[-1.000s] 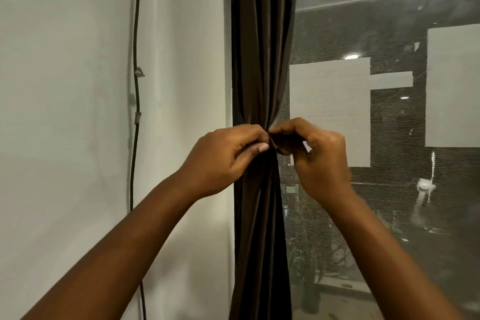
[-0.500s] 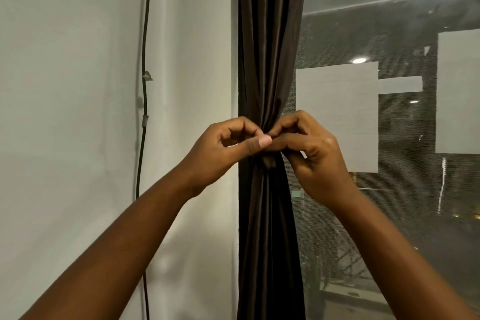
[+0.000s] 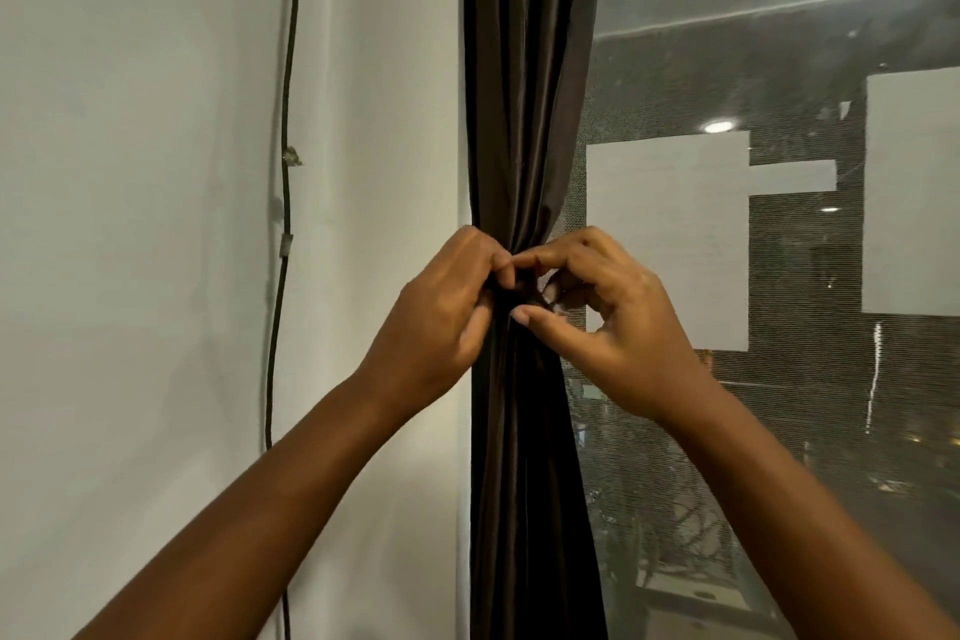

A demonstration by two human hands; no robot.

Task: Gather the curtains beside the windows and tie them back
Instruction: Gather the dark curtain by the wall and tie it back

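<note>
Fingers (both hands) pinch gathered curtain.

A dark brown satin curtain with a soft sheen on its vertical folds hangs gathered against a plain pale grey-white painted wall, down which runs a thin black cable held by a small whitish clip. To its right, a sheer grey mesh window screen with a fine woven grid pattern shows dark glass behind, marked by flat off-white rectangular patches and small bright white reflected ceiling lights. Faint green foliage shows low through the mesh.
</note>
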